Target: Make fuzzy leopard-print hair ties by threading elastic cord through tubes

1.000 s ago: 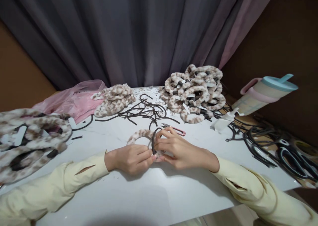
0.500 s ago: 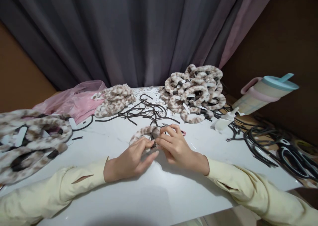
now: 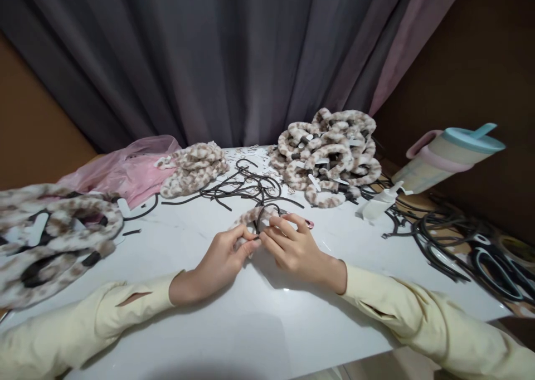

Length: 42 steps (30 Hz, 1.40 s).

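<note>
At the middle of the white table, my left hand pinches a dark cord between thumb and forefinger. Close against it, my right hand has its fingers bent round the same cord, their tips partly hidden. The cord curves upward in a small loop. Just behind the hands lies a fluffy white-and-brown tube, partly covered by fingers. Beyond my right hand shows the pink end of a small tool, the rest of it hidden.
Loose dark cords lie ahead. Fluffy rings with white tags are heaped at right and left. A fluffy bundle adjoins a pink plastic bag. A white bottle, tumbler and coiled cords stand right.
My left hand has drawn its thumb in against the forefinger, closing on the cord. The fluffy tube has shifted slightly right, and the cord loop shows more clearly above the fingers.
</note>
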{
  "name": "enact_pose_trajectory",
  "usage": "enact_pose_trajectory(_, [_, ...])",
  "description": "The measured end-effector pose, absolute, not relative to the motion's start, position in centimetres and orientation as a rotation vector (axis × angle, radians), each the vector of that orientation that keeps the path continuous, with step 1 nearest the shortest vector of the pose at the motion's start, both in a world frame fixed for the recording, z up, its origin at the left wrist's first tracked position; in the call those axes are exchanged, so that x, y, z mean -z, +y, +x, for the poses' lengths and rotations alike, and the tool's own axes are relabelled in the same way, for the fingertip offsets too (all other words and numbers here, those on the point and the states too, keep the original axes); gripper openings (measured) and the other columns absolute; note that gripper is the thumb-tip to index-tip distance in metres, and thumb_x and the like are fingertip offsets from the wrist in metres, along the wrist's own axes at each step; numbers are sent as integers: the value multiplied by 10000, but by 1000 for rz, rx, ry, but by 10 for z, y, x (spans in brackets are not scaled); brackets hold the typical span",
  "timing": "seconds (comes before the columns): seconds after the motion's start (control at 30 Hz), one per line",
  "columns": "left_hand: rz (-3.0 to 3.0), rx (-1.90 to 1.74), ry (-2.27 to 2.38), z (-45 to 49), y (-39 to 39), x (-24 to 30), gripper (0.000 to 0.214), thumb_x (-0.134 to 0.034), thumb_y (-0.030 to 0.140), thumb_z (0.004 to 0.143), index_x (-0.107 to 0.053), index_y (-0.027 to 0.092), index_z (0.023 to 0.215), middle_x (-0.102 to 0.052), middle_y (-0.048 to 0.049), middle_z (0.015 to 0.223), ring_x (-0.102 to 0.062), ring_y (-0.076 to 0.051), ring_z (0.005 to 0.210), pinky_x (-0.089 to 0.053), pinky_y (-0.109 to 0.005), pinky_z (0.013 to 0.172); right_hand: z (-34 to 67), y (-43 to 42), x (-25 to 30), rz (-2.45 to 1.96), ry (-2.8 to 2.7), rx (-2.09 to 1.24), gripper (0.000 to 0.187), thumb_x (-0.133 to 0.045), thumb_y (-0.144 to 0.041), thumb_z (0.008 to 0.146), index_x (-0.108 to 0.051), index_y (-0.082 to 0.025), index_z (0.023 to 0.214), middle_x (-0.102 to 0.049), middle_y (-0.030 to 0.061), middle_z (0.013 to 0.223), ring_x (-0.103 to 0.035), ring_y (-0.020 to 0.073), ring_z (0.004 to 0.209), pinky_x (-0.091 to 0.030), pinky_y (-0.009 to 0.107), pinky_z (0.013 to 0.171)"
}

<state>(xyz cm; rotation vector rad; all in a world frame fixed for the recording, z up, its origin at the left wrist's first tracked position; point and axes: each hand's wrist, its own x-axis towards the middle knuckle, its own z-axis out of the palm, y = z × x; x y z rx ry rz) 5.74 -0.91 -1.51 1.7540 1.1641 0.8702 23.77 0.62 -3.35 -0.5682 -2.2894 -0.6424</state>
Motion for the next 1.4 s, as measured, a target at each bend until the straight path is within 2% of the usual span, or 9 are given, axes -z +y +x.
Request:
enact_pose_trajectory(0.17, [1236, -675, 1110, 56, 4, 7, 225, -593, 284, 746, -452, 162, 618, -443, 55, 500, -354, -55, 403, -260, -179, 410, 234, 8, 29, -718, -2275, 582, 175, -446, -63, 868, -611, -103, 908, -667, 83, 907, -522, 226, 954, -344, 372, 839])
enact_pose_trajectory(0.33, [808, -681, 961, 52, 16, 10, 170, -604, 99, 661, -453, 137, 593, -438, 41, 564, -400, -33, 453, -333, -139, 449, 233, -1, 27, -711, -2180, 515, 229, -442, -26, 835, -595, -103, 987, -664, 120, 999, -549, 241, 926, -393, 369, 755])
enact_pose_trajectory(0.47, [645, -686, 910, 49, 21, 5, 107, -560, 40, 691, -496, 121, 661, -437, 36, 603, -401, -21, 450, -346, -113, 433, 233, -7, 34, -738, -2213, 175, 187, -484, -59, 829, -598, -125, 961, -687, 93, 949, -612, 181, 763, -453, 299, 639])
enact_pose_trajectory(0.63, [528, -688, 840, 44, 24, -1, 124, -509, 3, 713, -487, 125, 716, -415, 38, 615, -395, -17, 431, -339, -98, 411, 229, -8, 39, -854, -2196, -145, 357, -424, -117, 884, -505, -130, 1231, -602, 142, 1222, -654, 199, 917, -514, 283, 695])
enact_pose_trajectory(0.7, [557, -697, 832, 43, 24, 0, 106, -515, 15, 710, -496, 120, 716, -413, 39, 619, -374, -12, 423, -328, -99, 405, 227, -7, 36, -915, -2154, -392, 360, -421, -161, 899, -500, -129, 1249, -662, 131, 1098, -661, 174, 774, -504, 268, 629])
enact_pose_trajectory(0.8, [713, -752, 871, 44, 21, 4, 84, -540, 54, 707, -496, 114, 669, -416, 38, 612, -339, -7, 419, -320, -107, 413, 223, -7, 28, -1071, -2012, -880, 332, -484, -246, 885, -531, -148, 1198, -685, 64, 861, -566, 110, 524, -446, 234, 503])
enact_pose_trajectory(0.97, [987, -872, 1016, 52, 15, 6, 220, -606, 208, 744, -439, 149, 614, -415, 54, 547, -317, -23, 414, -258, -129, 399, 218, -7, 20, -1151, -1563, -1473, 279, -606, -338, 801, -516, -193, 1022, -584, 7, 904, -398, 24, 384, -305, 200, 372])
enact_pose_trajectory(1.17, [1806, -1118, 1176, 49, 15, 15, 164, -573, 300, 812, -543, 177, 708, -584, -8, 684, -532, -126, 639, -422, -226, 609, 220, -7, 16, -1131, -1721, -1426, 316, -537, -330, 856, -497, -153, 597, -441, -40, 553, -367, 71, 512, -298, 224, 510])
enact_pose_trajectory(1.4, [2350, -1234, 1054, 39, 21, 32, 126, -505, 206, 856, -502, 208, 730, -538, -6, 662, -516, -143, 635, -427, -248, 648, 226, -10, 5, -1085, -1930, -1231, 368, -481, -275, 883, -420, -169, 535, -355, -60, 484, -323, 70, 477, -263, 218, 484])
